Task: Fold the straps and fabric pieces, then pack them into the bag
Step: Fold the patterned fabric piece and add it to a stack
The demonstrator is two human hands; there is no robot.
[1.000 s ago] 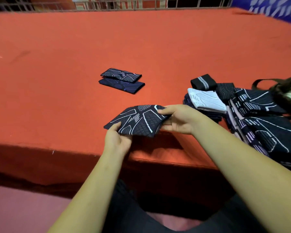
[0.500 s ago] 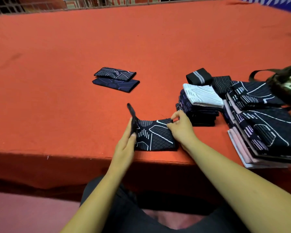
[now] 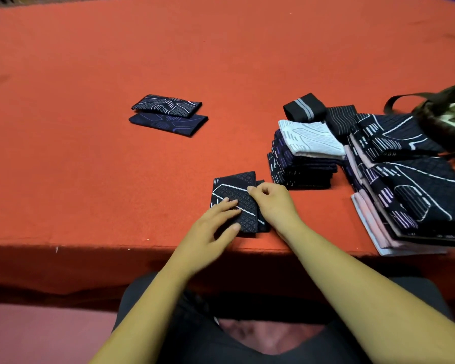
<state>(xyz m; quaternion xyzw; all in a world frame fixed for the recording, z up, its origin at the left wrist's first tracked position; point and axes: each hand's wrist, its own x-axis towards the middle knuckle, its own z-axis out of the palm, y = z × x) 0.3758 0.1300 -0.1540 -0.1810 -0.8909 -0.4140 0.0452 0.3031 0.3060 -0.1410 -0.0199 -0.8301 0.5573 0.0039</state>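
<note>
Since half a second ago the flap that was standing up has come down. The fabric piece [image 3: 234, 200] is now a narrower folded packet, flat on the red table [image 3: 103, 179] near its front edge.

Head view: my left hand [image 3: 213, 227] lies on it with straight fingers pressing the fold down. My right hand [image 3: 273, 203] has its fingers curled and looks to be pinching the packet's right edge.

Handling-wise I'd call it light, soft and floppy, with no stiffness, so the fold probably springs open if I let go. I'd pinch through all the layers at the folded edge, not just the top flap.

It's dark navy-black with a quilted diamond texture and thin white lines. Two folded pieces [image 3: 168, 115] sit further back, a stack [image 3: 302, 166] is just to the right, and the bag [image 3: 447, 116] is by the right edge.
</note>
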